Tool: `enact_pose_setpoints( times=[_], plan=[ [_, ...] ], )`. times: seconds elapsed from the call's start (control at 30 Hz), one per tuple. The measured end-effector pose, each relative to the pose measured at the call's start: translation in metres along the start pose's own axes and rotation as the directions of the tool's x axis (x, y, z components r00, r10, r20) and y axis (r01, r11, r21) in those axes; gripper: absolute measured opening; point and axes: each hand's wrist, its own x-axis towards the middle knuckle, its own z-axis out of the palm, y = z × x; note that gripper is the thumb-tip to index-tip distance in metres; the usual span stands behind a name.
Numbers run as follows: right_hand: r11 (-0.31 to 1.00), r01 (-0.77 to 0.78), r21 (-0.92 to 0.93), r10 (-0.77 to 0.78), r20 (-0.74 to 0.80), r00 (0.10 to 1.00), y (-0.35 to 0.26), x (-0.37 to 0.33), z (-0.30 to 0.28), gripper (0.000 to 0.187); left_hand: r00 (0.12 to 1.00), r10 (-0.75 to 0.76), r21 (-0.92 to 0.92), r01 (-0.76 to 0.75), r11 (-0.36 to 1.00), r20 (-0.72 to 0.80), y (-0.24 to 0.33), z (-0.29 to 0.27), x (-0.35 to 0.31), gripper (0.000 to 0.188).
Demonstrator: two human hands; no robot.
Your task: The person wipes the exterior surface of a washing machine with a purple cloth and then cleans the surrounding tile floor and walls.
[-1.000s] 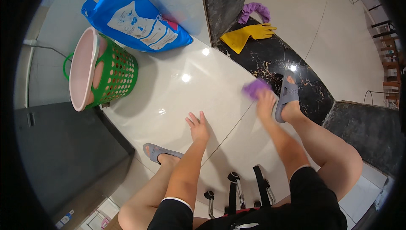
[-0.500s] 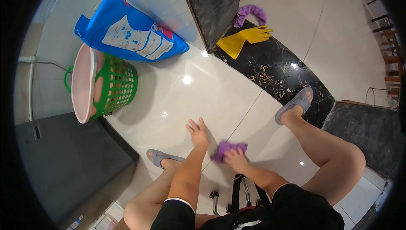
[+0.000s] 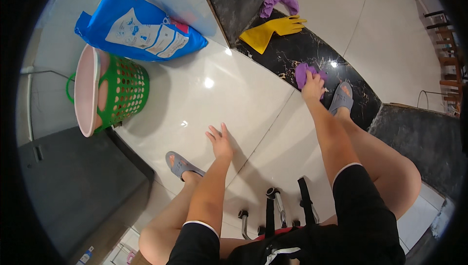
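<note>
A bunched purple cloth [image 3: 303,73] lies under my right hand [image 3: 313,87], which presses it onto the black marbled threshold [image 3: 285,63]. My fingers are curled over the cloth beside my slippered right foot. My left hand [image 3: 220,141] is over the pale floor tiles [image 3: 253,104] with its fingers spread and nothing in it; whether it touches the floor I cannot tell. On the far part of the threshold lies a yellow rubber glove [image 3: 273,32], and beyond it a rolled purple cloth [image 3: 280,3].
At the left stands a green perforated basket [image 3: 127,85] holding a pink basin [image 3: 84,92]. A blue printed bag [image 3: 146,28] lies behind it. Grey slippers [image 3: 343,97] are on my feet. A wheeled chair base [image 3: 279,206] stands below me; a dark cabinet [image 3: 83,187] fills the lower left.
My right hand has moved the purple cloth from the pale tiles near my left hand, forward and right, onto the black threshold. My left hand stays open in nearly the same place.
</note>
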Motion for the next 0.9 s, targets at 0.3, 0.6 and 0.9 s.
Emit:
enact_pose_setpoints(
  times=[0.3,0.6,0.9],
  plan=[
    [0.644,0.683,0.344,-0.748,0.471,0.468,0.016,-0.370,0.010,0.025,0.996,-0.089,0.055,0.089,0.994,-0.002,-0.007,0.008,0.007,0.123],
    [0.785,0.612,0.089,-0.619,0.122,0.776,0.032,-0.091,0.007,0.022,0.997,-0.077,0.016,0.077,0.997,0.002,-0.002,0.003,0.001,0.116],
    [0.976,0.145,-0.163,-0.163,-0.100,0.982,0.097,-0.229,0.037,0.038,0.992,-0.122,0.034,0.121,0.992,0.013,0.013,-0.004,0.001,0.120]
  ],
)
